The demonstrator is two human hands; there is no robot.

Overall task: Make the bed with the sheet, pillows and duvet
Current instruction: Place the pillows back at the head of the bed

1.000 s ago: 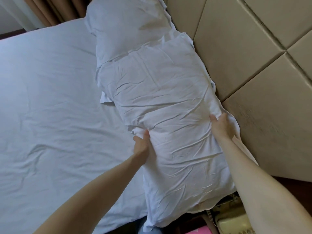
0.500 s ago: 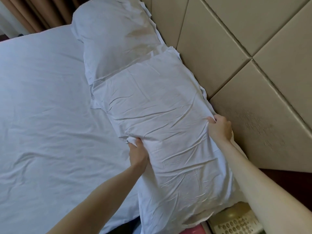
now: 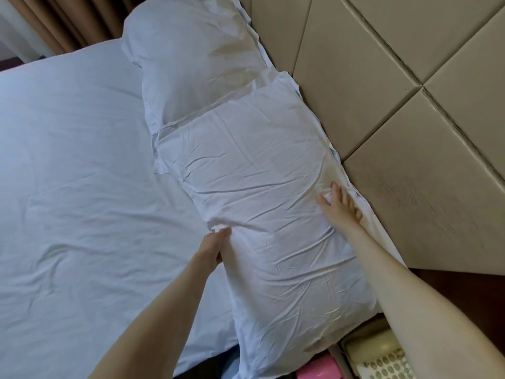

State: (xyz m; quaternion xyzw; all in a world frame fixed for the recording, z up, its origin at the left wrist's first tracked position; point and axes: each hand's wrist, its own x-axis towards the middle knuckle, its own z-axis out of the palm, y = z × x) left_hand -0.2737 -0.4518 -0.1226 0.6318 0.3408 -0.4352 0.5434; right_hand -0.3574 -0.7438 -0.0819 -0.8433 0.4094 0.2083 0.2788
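A white sheet [image 3: 82,187] already covered the mattress, smooth apart from a few creases toward the near left. Two pillows lay end to end along the padded headboard [image 3: 410,132] on the right: the far pillow [image 3: 191,58] sat up near the curtain [image 3: 62,26], and the near pillow [image 3: 267,214] touched its end and ran down toward the bed's near edge. The left hand [image 3: 211,248] gripped the near pillow's left edge, fingers curled into the bunched cover. The right hand [image 3: 340,207] rested flat on the pillow's right side close to the headboard, fingers spread and holding nothing. Judging from this, the sheet was done and the pillows were nearly set, with only squaring of the near one remaining. No duvet showed anywhere in view, so that step appeared to be left. A telephone [image 3: 382,356] sat beyond the near right corner.
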